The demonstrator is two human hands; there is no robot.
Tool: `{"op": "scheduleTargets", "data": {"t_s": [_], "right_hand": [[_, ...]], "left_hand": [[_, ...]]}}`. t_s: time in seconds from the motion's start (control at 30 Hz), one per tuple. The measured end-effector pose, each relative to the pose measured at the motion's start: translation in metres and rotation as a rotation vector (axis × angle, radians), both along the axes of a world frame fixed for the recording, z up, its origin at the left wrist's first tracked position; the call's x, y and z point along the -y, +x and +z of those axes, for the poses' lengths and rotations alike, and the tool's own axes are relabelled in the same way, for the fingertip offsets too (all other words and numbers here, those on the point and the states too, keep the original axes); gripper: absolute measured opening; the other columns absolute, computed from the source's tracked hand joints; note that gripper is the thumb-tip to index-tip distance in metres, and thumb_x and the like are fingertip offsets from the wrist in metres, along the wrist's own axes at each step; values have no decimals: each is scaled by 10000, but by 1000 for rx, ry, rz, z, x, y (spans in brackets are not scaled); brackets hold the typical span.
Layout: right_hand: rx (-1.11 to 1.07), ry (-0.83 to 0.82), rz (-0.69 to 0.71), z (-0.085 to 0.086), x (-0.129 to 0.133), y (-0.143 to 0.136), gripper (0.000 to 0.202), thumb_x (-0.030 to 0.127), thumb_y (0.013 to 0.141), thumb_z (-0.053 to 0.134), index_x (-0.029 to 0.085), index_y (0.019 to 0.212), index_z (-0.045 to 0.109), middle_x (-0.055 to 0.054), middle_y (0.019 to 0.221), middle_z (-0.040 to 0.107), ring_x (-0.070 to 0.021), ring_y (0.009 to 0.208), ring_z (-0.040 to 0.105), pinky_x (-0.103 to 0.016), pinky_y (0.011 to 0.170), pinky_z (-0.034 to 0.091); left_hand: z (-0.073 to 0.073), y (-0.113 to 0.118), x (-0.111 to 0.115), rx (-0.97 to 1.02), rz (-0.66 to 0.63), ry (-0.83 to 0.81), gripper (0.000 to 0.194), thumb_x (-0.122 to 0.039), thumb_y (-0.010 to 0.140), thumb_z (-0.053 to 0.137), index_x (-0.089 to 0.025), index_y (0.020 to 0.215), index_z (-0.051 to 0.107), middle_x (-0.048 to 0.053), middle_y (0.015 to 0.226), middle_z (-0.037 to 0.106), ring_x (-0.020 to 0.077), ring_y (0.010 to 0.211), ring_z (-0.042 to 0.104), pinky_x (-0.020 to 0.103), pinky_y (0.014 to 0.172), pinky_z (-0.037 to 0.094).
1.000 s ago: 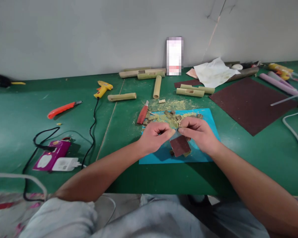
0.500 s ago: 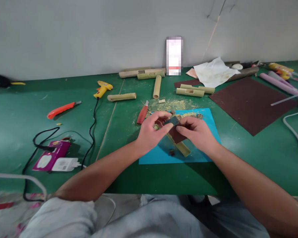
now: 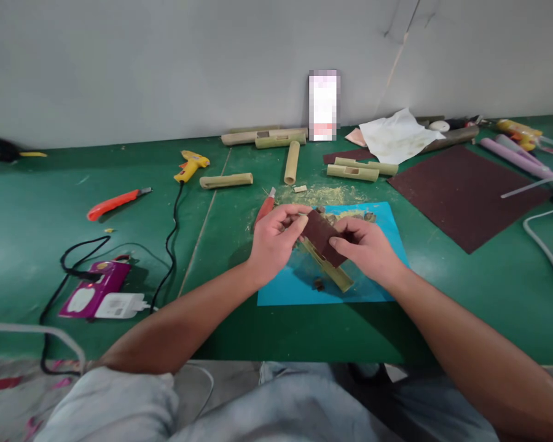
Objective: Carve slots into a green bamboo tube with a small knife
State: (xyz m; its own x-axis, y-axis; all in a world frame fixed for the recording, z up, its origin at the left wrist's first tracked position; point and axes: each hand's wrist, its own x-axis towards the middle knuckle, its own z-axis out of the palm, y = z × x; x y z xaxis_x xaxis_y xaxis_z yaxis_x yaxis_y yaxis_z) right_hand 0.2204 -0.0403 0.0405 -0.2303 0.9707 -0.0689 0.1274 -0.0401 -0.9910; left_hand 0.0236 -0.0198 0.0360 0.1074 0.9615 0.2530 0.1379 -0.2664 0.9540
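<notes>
Over the blue sheet (image 3: 281,293), I see the left hand (image 3: 275,240) and right hand (image 3: 367,247), each grip pinched on brown sandpaper (image 3: 321,237) slanting lengthwise from far left to near right. It partly hides a bamboo tube (image 3: 340,279); the left hand partly covers a red knife (image 3: 263,210) left of the sheet.

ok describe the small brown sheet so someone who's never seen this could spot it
On the green table, find the blue sheet. Above it, between the left hand and right hand, the small brown sheet slants over a bamboo piece. It is held up, unlike the much larger brown sheet lying flat to the right.
</notes>
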Motion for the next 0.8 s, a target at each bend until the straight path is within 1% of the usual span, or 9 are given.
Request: {"op": "scheduleTargets", "data": {"t_s": [0.07,0.17,0.33,0.43,0.6,0.7,0.8], "right_hand": [[-27,-19,2,-2,-1,0,133,353,700,657,246,716,580,39,651,591,-148,594,580,-313,576,493],[-39,-23,-6,-2,-1,-2,124,333,687,652,247,719,569,42,653,585,-147,588,584,-312,558,497],[-37,-44,24,2,0,-2,135,349,706,651,247,751,576,34,656,604,-153,579,584,-323,559,497],[-26,15,14,2,1,-1,179,400,739,666,233,749,600,30,664,590,-139,599,548,-305,571,453],[-21,84,13,0,1,1,287,485,794,681,225,718,587,38,667,542,-117,609,475,-284,576,385],[29,118,32,0,0,1,307,479,820,663,225,674,571,39,642,523,-114,601,459,-279,568,362],[76,104,74,2,-1,3,288,469,825,650,223,687,593,34,641,541,-115,587,462,-278,550,350]], "left_hand": [[1,1,0,70,-14,-76,237,-308,881,686,-186,1081,717,-42,657,644,80,501,539,213,536,481],[3,2,0,138,-33,-143,316,-315,853,711,-183,1141,699,-54,641,626,70,482,519,208,507,442],[5,5,2,212,-83,-238,320,-300,818,738,-172,1109,707,-74,590,568,66,461,496,208,481,399],[6,7,3,232,-74,-257,322,-302,813,741,-166,1103,703,-80,567,547,67,452,482,210,478,390],[9,9,7,201,-80,-257,308,-298,814,722,-172,1094,699,-77,579,549,64,453,479,208,475,384],[11,9,10,156,-110,-251,275,-297,822,699,-173,1067,693,-63,614,573,66,467,488,211,488,404],[12,8,10,92,-139,-224,256,-283,818,687,-170,1048,687,-38,676,620,74,525,518,211,532,440]]}}
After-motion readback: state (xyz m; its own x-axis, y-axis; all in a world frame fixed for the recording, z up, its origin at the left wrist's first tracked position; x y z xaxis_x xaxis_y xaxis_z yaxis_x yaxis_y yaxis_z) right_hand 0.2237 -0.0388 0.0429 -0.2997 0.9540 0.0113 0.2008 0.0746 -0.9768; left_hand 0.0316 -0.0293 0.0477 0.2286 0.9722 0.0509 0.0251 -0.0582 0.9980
